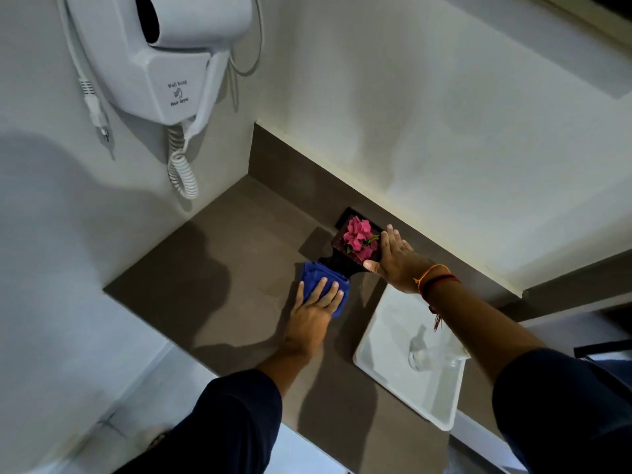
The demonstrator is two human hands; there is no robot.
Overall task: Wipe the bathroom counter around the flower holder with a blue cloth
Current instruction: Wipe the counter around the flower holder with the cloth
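Nearest are two dark sleeves reaching over a smooth grey-brown surface (212, 254) set into a corner of white walls. By the right forearm sits a white square basin (386, 367), glossy, with a clear tap that is hard to make out.

The left hand (313, 311) lies flat, fingers spread, pressing a folded blue cloth (318, 280) onto the surface. The cloth is soft and creased, bunched at its far edge, just in front of the holder (345, 260) and seemingly touching its near corner.

The right hand (396, 258), with red and orange threads (434, 277) at the wrist, is open and rests against the holder's right side, thumb at its near edge; whether it grips or only steadies I cannot tell. The holder is dark, square, and carries pink flowers (357, 236) with green leaves. It stands close to the back wall.

Farthest, on the left wall, hangs a white plastic hair dryer (164, 59) with a coiled cord (181, 169).
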